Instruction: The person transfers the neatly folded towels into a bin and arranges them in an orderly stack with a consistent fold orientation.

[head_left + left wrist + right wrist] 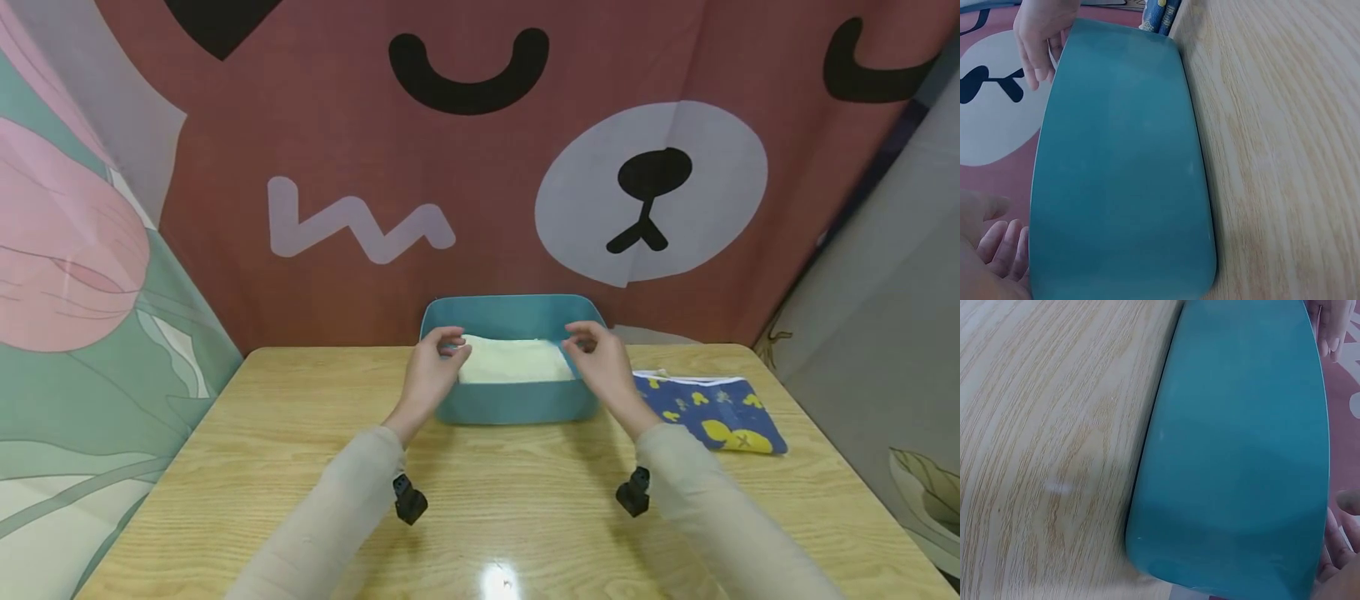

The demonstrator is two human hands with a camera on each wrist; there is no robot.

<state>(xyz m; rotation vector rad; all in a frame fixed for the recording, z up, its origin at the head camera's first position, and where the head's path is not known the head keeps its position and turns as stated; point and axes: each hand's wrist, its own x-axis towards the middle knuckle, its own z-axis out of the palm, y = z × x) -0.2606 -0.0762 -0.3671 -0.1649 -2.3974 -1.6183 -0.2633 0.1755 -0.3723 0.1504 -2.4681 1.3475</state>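
Observation:
A teal bin point(517, 403) stands at the back of the table. A pale cream folded cloth point(513, 361) lies inside it. My left hand point(437, 367) hovers over the bin's left end, close to the cloth's left edge, its thumb apart from its fingers. Over the right end is my right hand point(602, 360), fingers loosely bent near the cloth's right edge. Neither hand appears to grip anything. In the left wrist view the bin's front wall point(1116, 156) fills the middle and hides part of the hands. The right wrist view also shows that wall point(1235, 444).
To the right of the bin a blue zip pouch point(708, 414) with yellow figures lies on the wooden table point(300, 417). Right behind the table hangs a reddish-brown curtain point(337, 300) with a bear face. Other printed curtains hang at both sides.

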